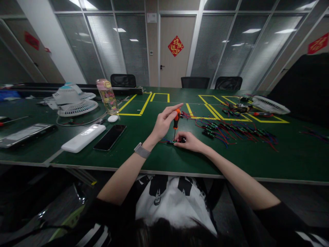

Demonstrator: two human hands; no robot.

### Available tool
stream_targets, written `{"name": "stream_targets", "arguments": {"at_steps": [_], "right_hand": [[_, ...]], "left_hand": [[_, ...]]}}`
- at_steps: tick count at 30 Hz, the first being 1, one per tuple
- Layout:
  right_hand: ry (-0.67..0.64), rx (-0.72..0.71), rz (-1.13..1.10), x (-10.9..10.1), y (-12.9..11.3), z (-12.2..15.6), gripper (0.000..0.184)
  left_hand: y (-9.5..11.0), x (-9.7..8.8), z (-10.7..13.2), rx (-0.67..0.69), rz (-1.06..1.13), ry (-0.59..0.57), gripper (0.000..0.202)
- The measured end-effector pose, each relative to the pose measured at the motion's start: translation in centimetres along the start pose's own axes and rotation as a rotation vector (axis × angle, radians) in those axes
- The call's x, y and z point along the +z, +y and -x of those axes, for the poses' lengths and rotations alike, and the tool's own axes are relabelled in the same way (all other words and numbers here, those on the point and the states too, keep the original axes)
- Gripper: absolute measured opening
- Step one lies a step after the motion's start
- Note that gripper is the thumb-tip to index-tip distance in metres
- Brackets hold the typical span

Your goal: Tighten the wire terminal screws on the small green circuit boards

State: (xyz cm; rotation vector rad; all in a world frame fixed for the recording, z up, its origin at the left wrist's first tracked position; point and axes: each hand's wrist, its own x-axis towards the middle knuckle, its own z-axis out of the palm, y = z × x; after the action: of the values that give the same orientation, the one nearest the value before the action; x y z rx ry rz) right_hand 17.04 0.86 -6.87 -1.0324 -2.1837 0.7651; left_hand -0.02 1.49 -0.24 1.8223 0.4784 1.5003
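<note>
My left hand (164, 121), a watch on its wrist, is at the orange and black handle of a screwdriver (176, 120). Its fingers are stretched along the handle's top, with the handle against the thumb side. The screwdriver stands upright, its thin shaft pointing down at a small green circuit board (170, 142) with wires on the table. My right hand (190, 141) rests on the table and pinches the board's right end beside the shaft tip. A small dark and red thing (183, 139) shows among the right fingers; I cannot make out what it is.
Several wired circuit boards (231, 128) lie in a spread pile to the right. On the left are a phone (110, 137), a white power bank (83, 138), a drink bottle (108, 97) and a white fan (75, 99). Another fan part (269, 104) lies far right.
</note>
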Motion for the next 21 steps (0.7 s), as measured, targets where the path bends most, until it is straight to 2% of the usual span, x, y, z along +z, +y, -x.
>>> {"name": "stream_targets", "arguments": {"at_steps": [3, 8, 13, 18, 21], "right_hand": [[-0.006, 0.004, 0.0, -0.01, 0.04, -0.01, 0.013], [0.0, 0.0, 0.001, 0.06, 0.14, 0.01, 0.013], [-0.007, -0.001, 0.008, 0.04, 0.14, -0.01, 0.014], [-0.006, -0.007, 0.007, -0.03, 0.03, -0.02, 0.014], [-0.009, -0.002, 0.007, -0.04, 0.02, -0.01, 0.014]], "left_hand": [[0.04, 0.05, -0.02, -0.016, 0.049, -0.042, 0.033], [0.32, 0.04, 0.08, 0.055, -0.187, 0.104, 0.026], [0.2, 0.01, -0.01, -0.015, 0.017, -0.012, 0.033], [0.15, -0.04, -0.02, 0.047, -0.155, 0.119, 0.027], [0.12, -0.09, -0.06, 0.025, -0.054, 0.062, 0.028]]}}
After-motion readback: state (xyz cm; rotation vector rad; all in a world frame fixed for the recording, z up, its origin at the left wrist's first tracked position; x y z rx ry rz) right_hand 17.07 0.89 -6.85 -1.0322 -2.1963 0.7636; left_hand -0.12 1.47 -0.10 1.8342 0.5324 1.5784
